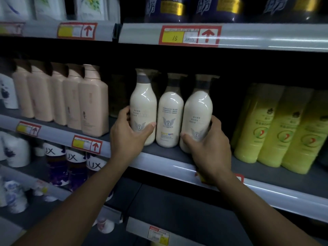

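Three cream-white pump bottles with grey collars stand in a row on the middle shelf point(165, 161). My left hand point(126, 135) grips the lower part of the left bottle point(143, 103), thumb across its front. My right hand point(208, 144) grips the base of the right bottle point(197, 112), fingers wrapped behind it. The middle bottle point(170, 118) stands untouched between them, close against both. All three are upright near the shelf's front edge.
Pink bottles point(92, 102) stand left of the white ones, yellow-green bottles point(276, 128) to the right. Dark purple bottles point(170, 9) fill the shelf above, Lux bottles point(74, 166) the shelf below. Red-and-yellow price tags point(190, 35) line the shelf edges.
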The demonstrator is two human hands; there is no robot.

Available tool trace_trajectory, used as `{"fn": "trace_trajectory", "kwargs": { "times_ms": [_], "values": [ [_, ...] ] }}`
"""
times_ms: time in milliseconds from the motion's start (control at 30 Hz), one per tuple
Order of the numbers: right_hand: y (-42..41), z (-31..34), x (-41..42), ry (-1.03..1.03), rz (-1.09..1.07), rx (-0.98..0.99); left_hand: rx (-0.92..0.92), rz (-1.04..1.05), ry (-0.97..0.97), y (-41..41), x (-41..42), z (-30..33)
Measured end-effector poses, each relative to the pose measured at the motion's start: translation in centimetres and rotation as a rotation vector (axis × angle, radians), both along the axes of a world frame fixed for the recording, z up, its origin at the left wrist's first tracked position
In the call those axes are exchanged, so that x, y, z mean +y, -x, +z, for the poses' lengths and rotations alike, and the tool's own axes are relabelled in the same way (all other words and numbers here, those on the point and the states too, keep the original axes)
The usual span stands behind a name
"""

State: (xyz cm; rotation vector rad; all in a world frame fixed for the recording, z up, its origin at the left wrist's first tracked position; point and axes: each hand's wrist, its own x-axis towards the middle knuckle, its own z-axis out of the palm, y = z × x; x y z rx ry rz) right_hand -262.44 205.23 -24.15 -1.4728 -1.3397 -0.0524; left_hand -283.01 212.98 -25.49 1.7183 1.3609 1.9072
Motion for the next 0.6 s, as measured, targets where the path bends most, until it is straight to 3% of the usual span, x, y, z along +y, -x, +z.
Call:
{"fn": "trace_trajectory", "kwargs": {
  "times_ms": [267,433,600],
  "values": [
    [1.5,-0.3,-5.5,-0.255,0.147,0.043,-0.074,0.027,-0.176,0.9,-8.5,0.7],
    [2.3,-2.6,-9.7,-0.223,0.221,0.074,-0.064,-0.082,-0.195,0.8,-13.3,-0.4],
    [2.5,-6.8,-13.1,-0.133,0.304,0.089,-0.031,-0.169,-0.077,0.0,-16.7,-4.7]
  ]
}}
